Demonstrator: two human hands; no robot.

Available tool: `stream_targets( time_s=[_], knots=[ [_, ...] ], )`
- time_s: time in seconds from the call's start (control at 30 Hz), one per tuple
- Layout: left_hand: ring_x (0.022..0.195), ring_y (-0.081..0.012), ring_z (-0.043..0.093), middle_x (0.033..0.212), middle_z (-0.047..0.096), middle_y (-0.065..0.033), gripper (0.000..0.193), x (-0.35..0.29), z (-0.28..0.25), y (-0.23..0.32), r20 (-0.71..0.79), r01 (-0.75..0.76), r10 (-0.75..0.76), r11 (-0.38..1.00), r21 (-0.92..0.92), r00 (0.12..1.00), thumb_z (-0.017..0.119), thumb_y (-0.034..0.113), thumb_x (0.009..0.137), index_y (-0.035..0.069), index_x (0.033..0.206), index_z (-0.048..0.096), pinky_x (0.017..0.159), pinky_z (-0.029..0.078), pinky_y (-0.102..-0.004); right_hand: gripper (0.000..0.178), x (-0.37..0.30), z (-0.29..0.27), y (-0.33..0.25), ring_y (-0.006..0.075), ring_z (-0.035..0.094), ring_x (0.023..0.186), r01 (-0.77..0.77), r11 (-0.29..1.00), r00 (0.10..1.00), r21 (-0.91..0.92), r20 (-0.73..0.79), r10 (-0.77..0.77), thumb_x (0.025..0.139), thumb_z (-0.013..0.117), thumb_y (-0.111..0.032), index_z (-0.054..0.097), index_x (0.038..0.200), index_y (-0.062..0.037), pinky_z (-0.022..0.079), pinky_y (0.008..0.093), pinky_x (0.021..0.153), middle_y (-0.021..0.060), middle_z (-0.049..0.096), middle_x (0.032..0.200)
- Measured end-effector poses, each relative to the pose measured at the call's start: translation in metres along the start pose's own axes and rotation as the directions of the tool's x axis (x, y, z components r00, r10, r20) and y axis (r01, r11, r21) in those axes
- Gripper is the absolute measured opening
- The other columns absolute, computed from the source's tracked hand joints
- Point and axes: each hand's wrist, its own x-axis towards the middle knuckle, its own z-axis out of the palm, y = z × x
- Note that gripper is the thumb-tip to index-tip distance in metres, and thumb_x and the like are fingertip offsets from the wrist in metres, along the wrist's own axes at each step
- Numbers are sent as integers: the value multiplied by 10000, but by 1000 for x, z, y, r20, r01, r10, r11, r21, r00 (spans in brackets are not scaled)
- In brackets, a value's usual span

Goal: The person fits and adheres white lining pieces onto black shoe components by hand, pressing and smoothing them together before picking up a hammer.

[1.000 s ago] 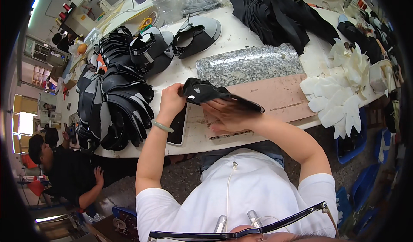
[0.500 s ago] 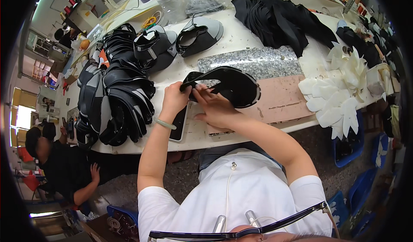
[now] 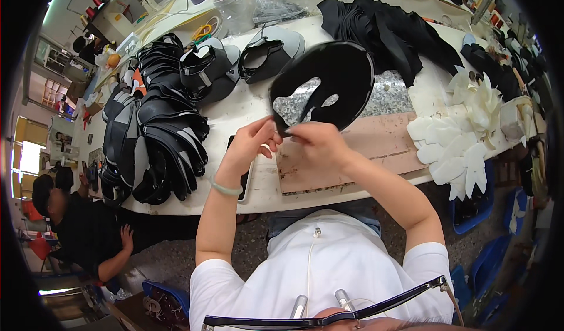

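A black shoe upper [image 3: 346,66] with cut-out openings is raised over the table, its broad rounded end pointing away from me. My right hand [image 3: 322,144] pinches its narrow near end. At that same end my left hand [image 3: 252,143], with a pale bangle on the wrist, has its fingers curled and fingertips against the upper's edge. Below the hands lies a pinkish board [image 3: 352,154], next to a speckled grey slab [image 3: 390,93] partly hidden by the upper. A phone [image 3: 245,181] lies partly under my left wrist.
Stacked black-and-grey shoe uppers [image 3: 170,137] fill the table's left. Two shaped grey-and-black uppers [image 3: 273,52] stand behind them. Black pieces [image 3: 382,31] are heaped at the back, white cut pieces [image 3: 455,137] at right. A person in dark clothes [image 3: 88,225] sits at left; blue bins [image 3: 473,213] stand below right.
The shoe upper has been lifted and turned up, so its openings now show. My right hand has moved from flat fingers on it to a pinch at its near end.
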Motion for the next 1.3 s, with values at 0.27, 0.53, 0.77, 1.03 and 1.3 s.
stream_targets(
  time_s=[0.27,0.53,0.77,1.03,1.3],
  knots=[
    [953,-93,572,1064,621,-27,392,-18,79,4,172,-165,285,848,-504,943,688,156,876,-6,1207,552,873,454,-250,212,-40,-69,-25,87,560,878,-305,395,911,867,144,387,861,655,-11,601,1065,8,451,221,794,4,600,977],
    [835,-84,608,932,663,-40,217,-14,123,19,219,-199,361,823,-533,906,700,58,848,-12,1040,628,773,502,-235,221,-78,-90,-26,80,570,869,-118,262,827,958,-51,560,866,681,-64,597,1060,3,456,231,791,20,626,973],
    [766,-52,619,864,685,-40,192,-12,123,75,269,-295,305,952,-78,914,739,90,818,-36,942,664,670,494,-179,225,-61,-120,-32,92,586,874,-129,201,823,971,-8,568,857,675,-31,602,1062,22,463,240,784,52,640,999],
    [636,-17,484,721,589,27,232,9,140,82,-24,-511,510,859,-35,860,672,205,900,4,839,572,539,388,-167,257,-31,-127,-24,95,623,824,-79,244,809,966,-81,582,870,681,-86,566,1074,21,505,221,738,62,651,964],
    [767,-54,584,875,651,-36,247,8,136,73,45,-421,464,835,-354,885,600,185,944,-29,1065,576,674,483,-206,249,-7,-132,-23,78,617,843,-60,462,806,885,-230,545,858,701,-92,572,1040,20,512,208,752,68,655,966]
  ],
)
